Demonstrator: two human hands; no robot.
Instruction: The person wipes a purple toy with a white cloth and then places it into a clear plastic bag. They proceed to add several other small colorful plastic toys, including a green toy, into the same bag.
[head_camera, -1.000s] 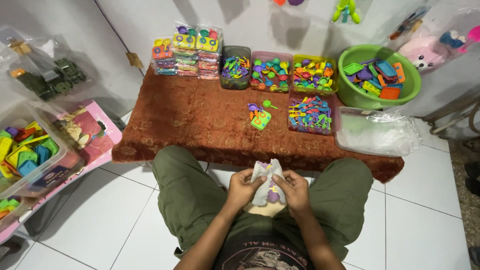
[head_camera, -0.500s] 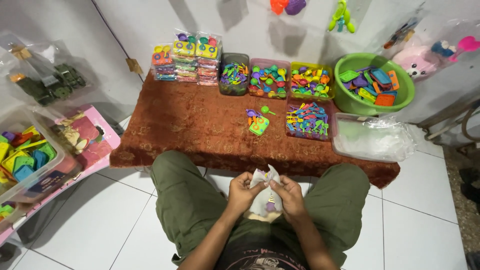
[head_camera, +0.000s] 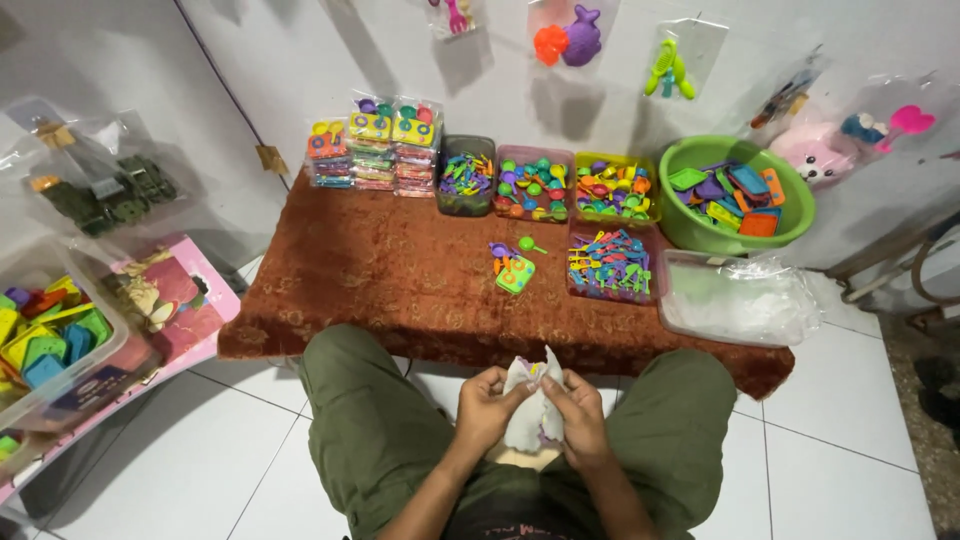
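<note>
While you sit before the desk (head_camera: 400, 290), your left hand (head_camera: 487, 408) and right hand (head_camera: 578, 412) both pinch a small clear plastic bag (head_camera: 530, 400), fingers closed on it, above your lap.

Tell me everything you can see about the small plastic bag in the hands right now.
The plastic bag is small, clear and crinkled, looking whitish, with small coloured pieces faintly visible near its top. It stands roughly upright above the lap, its top corner pointing up. The left hand and right hand pinch it from either side; nothing else touches it.
</note>
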